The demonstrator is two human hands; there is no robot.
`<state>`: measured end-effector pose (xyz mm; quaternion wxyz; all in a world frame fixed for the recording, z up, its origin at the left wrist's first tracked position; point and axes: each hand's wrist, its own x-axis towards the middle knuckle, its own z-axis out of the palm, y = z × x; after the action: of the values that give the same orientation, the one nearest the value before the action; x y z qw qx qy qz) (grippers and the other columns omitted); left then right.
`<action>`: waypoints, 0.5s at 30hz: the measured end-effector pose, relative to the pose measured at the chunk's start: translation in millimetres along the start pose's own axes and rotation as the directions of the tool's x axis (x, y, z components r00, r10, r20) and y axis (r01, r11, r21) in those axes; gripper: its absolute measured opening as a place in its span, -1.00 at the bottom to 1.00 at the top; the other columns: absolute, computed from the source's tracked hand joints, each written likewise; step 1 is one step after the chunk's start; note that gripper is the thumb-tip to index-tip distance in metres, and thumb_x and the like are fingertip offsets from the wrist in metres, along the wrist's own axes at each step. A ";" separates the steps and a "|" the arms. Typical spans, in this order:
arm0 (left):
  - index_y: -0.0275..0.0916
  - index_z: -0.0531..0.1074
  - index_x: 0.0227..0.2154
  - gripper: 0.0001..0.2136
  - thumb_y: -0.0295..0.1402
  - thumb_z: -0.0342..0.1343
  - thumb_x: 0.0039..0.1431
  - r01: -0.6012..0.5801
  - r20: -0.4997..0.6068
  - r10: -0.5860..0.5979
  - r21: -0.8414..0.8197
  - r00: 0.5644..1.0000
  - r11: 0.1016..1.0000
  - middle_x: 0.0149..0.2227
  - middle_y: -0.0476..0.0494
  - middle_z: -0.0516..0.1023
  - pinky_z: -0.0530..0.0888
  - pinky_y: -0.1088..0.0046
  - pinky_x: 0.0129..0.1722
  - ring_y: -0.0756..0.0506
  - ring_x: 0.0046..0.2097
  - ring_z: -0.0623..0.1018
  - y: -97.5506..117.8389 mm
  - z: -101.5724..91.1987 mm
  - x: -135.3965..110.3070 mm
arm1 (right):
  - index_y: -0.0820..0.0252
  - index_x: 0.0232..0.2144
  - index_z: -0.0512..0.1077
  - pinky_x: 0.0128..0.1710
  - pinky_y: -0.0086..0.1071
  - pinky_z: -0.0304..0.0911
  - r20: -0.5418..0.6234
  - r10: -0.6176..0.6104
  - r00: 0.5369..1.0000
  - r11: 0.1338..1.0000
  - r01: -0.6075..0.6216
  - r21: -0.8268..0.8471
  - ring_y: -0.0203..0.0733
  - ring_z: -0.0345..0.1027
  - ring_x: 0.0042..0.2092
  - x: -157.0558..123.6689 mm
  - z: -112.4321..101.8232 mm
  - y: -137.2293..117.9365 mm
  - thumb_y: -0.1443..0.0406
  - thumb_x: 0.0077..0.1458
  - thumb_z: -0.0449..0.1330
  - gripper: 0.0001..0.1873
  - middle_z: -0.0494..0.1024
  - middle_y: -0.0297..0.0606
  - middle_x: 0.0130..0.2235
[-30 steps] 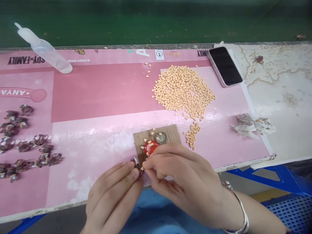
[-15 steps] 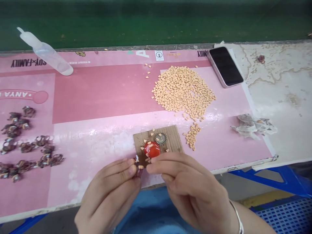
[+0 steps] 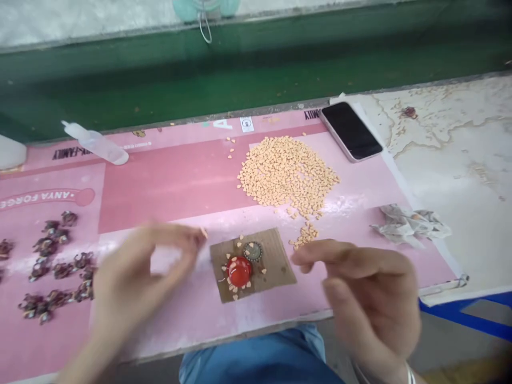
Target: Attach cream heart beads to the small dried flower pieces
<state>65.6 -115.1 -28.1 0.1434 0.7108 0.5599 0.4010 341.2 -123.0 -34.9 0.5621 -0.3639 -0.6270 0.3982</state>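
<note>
- The left hand (image 3: 140, 272) is raised and blurred, with the thumb and forefinger (image 3: 196, 237) held pinched together.
- The right hand (image 3: 368, 298) is held apart from it, with the fingers loosely curled and spread.
- The right wrist (image 3: 394, 362) is held low, angled upward.

A two-tone pink mat (image 3: 168, 186) holds pale orange pieces (image 3: 286, 170).

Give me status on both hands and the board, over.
Left hand blurred, tan chip at its fingertips, grip unclear. Right hand open by the cardboard square. Red dome on the square, tan chips around it.
</note>
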 end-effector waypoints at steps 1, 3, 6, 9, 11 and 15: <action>-0.22 0.55 -0.37 -0.82 -0.32 0.41 0.30 0.042 0.017 -0.042 -0.003 0.999 0.999 -0.34 0.10 0.71 0.73 0.57 -0.22 0.04 -0.30 0.74 -19.7 -1.8 27.3 | 0.02 -0.06 0.37 -0.25 -0.34 0.60 -0.096 0.021 0.995 1.000 -0.020 0.014 -0.16 0.67 -0.18 -0.5 -6.9 3.4 0.42 0.45 0.17 -0.84 0.73 -0.24 -0.17; -0.33 0.53 -0.36 -0.73 -0.24 0.41 0.30 0.132 0.040 -0.134 0.039 0.990 0.990 -0.36 0.05 0.66 0.72 0.47 -0.27 0.00 -0.32 0.72 -62.6 -1.8 89.3 | 0.02 -0.11 0.42 -0.32 -0.33 0.57 -0.216 0.080 0.973 0.997 -0.073 0.040 -0.16 0.63 -0.27 -2.9 -21.1 11.8 0.36 0.43 0.24 -0.89 0.73 -0.26 -0.20; -0.39 0.56 -0.07 -0.71 -0.20 0.16 0.52 0.289 0.045 -0.296 0.121 0.954 0.950 -0.11 -0.13 0.65 0.71 0.29 -0.10 -0.14 -0.09 0.70 -122.5 8.5 177.2 | 0.03 -0.17 0.44 -0.40 -0.32 0.56 -0.240 0.149 0.959 0.989 -0.148 0.021 -0.14 0.61 -0.33 -10.4 -43.0 24.8 0.30 0.42 0.28 -0.93 0.72 -0.24 -0.22; -0.32 0.52 0.13 -0.63 -0.13 0.11 0.53 0.391 0.025 -0.401 0.173 0.916 0.904 0.11 -0.22 0.59 0.67 0.13 0.06 -0.24 0.09 0.65 -162.8 28.1 232.2 | 0.01 -0.15 0.44 -0.39 -0.31 0.59 -0.190 0.198 0.962 0.977 -0.210 -0.046 -0.12 0.65 -0.30 -22.4 -65.2 31.1 0.31 0.43 0.26 -0.93 0.74 -0.22 -0.18; -0.30 0.51 0.16 -0.61 -0.10 0.12 0.52 0.422 0.005 -0.432 0.210 0.902 0.882 0.15 -0.23 0.57 0.66 0.08 0.12 -0.26 0.13 0.63 -178.1 39.2 249.0 | 0.00 -0.14 0.44 -0.39 -0.32 0.60 -0.201 0.216 0.956 0.967 -0.237 -0.089 -0.12 0.67 -0.29 -30.6 -77.6 30.5 0.33 0.44 0.25 -0.92 0.75 -0.23 -0.19; -0.33 0.52 0.14 -0.59 -0.08 0.16 0.49 0.414 -0.036 -0.425 0.315 0.904 0.854 0.16 -0.21 0.57 0.63 0.05 0.16 -0.30 0.14 0.62 -186.0 42.2 253.7 | 0.01 -0.20 0.47 -0.42 -0.33 0.55 -0.345 0.218 0.913 0.946 -0.284 -0.153 -0.15 0.61 -0.36 -39.4 -90.5 26.0 0.28 0.41 0.28 -0.93 0.72 -0.27 -0.27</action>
<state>-17.1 188.0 -72.6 0.1218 0.5921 0.7554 0.2528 435.5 -139.6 -70.2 0.5618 -0.5568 -0.5106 0.3372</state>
